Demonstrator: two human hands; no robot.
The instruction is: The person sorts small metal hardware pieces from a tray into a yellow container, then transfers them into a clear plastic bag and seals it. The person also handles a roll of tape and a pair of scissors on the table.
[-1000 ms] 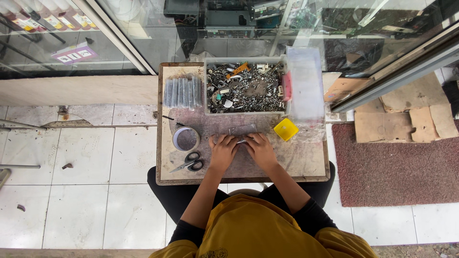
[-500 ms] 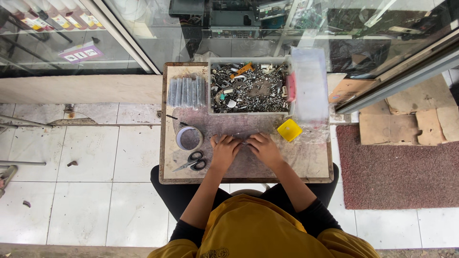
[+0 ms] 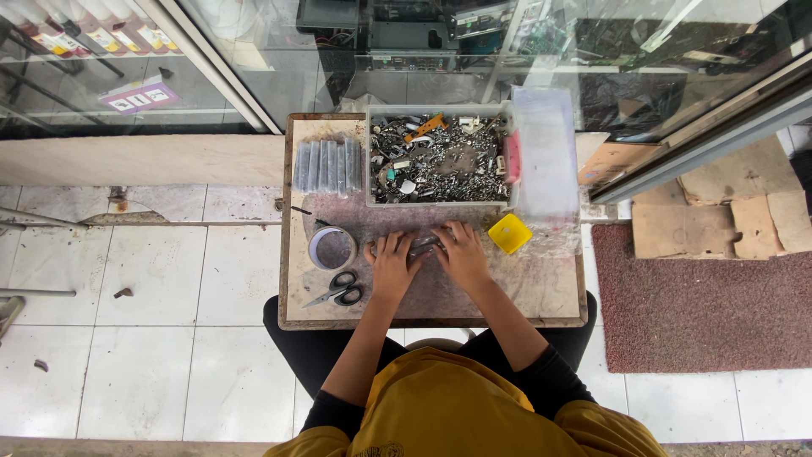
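Small dark part (image 3: 425,247) lay mid-bench, pinched between fingertips of left hand (image 3: 392,262) and right hand (image 3: 461,254). Scissors (image 3: 338,292) and tape roll (image 3: 331,248) sat left; yellow cup (image 3: 510,234) right; tray of metal scrap (image 3: 440,159) behind on bench (image 3: 541,292).

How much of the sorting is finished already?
A row of filled clear bags lies at the table's far left, so some packing looks done. Both hands, left and right, press on small parts between them. The grey tray is full of metal bits, so plenty looks left.
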